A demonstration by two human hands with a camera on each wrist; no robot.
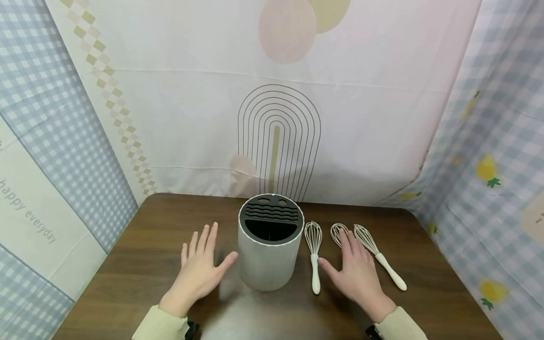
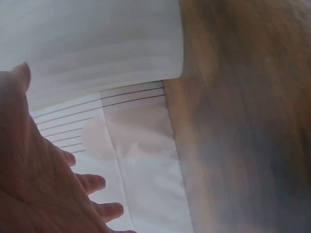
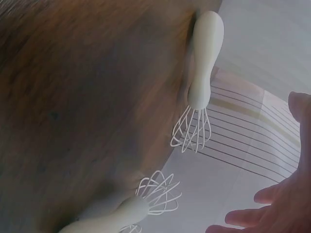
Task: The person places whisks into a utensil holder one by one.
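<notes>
A white cylindrical utensil holder [image 1: 268,267] with a dark slotted lid stands upright on the table. To its left my left hand [image 1: 199,269] is held with fingers spread and nothing in it, the thumb pointing toward the holder's side. My right hand [image 1: 357,274], its fingers also spread and holding nothing, is over the whisks. One cream whisk [image 1: 315,274] lies between the holder and this hand. A second whisk [image 1: 337,232] shows only its wire head, the rest hidden behind the hand. The third whisk [image 1: 391,271] lies slanted to the right of it.
The brown wooden table [image 1: 140,255] has rounded far corners. A pale printed cloth [image 1: 191,118] hangs right behind its far edge. Blue checked cloths [image 1: 51,85] hang at both sides.
</notes>
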